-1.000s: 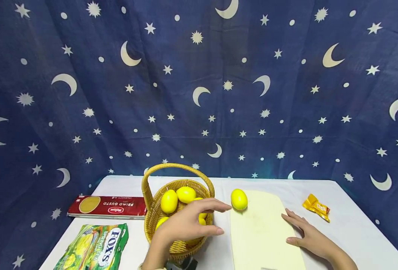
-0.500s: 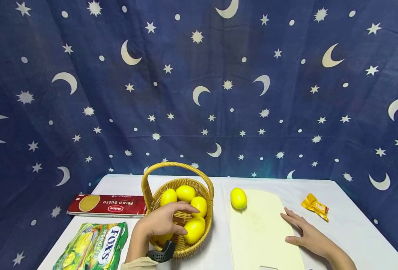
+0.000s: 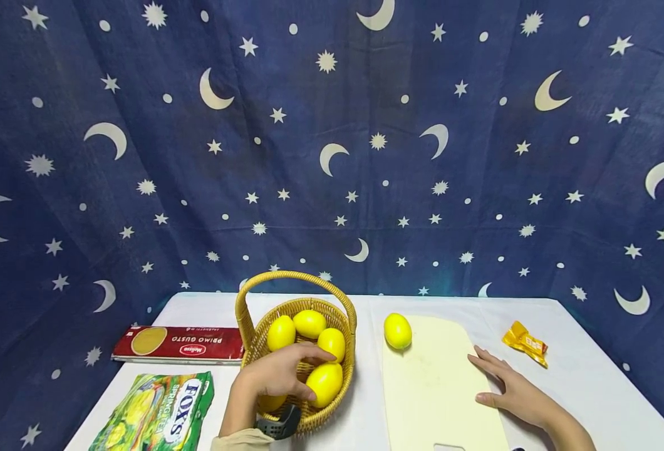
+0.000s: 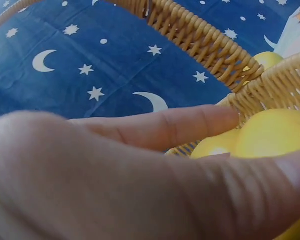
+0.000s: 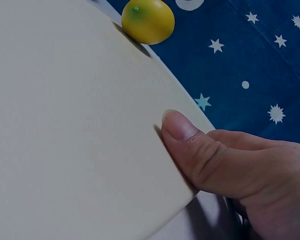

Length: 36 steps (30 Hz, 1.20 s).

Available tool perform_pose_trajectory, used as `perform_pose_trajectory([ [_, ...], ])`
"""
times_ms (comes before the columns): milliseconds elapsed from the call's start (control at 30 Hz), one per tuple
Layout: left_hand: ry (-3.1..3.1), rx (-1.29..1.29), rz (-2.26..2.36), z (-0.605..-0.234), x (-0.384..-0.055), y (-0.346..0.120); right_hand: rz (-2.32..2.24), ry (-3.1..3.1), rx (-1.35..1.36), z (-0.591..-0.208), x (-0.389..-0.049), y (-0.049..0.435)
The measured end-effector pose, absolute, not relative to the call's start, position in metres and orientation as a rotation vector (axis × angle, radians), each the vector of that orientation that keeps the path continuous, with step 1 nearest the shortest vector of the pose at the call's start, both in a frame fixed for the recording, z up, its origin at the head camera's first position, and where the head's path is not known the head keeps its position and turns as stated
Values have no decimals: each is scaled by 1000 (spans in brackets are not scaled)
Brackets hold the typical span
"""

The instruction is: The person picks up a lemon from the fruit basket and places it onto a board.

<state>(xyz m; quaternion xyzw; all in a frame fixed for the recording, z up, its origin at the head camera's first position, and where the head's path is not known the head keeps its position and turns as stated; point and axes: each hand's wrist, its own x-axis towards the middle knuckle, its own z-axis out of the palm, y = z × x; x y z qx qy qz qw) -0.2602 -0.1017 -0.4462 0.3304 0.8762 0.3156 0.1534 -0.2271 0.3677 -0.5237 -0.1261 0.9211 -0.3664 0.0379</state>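
My left hand [image 3: 278, 374] is inside the wicker basket [image 3: 352, 351], thumb and fingertips spread at the near end of a yellow lemon [image 3: 327, 385]. In the left wrist view the index finger [image 4: 180, 127] is nearly straight and the thumb overlaps a lemon [image 4: 277, 132]. Several other lemons [image 3: 310, 324] lie around the hand, which hides part of the basket's inside. On the right, my right hand [image 3: 518, 396] rests at the edge of a cream cutting board [image 3: 439, 394], thumb on its top face, fingers extended. One lemon [image 3: 398, 332] sits at the board's far left corner.
A red spaghetti pack [image 3: 197, 346] lies left of the basket, with a green FOX'S bag [image 3: 154, 410] in front of it. An orange wrapped packet [image 3: 526, 344] is right of the board. The basket's handle [image 3: 295, 275] arches above its far side. A blue starry cloth hangs behind.
My left hand has moved left from beside the board's lemon into the basket, then slightly right and down toward the lemon there. The right hand has stayed at the board's edge.
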Motion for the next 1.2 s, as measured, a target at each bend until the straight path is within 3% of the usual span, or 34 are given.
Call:
perform_pose_trajectory([
  [1200, 2573, 771, 687, -441, -255, -82, -1065, 2829, -411, -524, -229, 369],
])
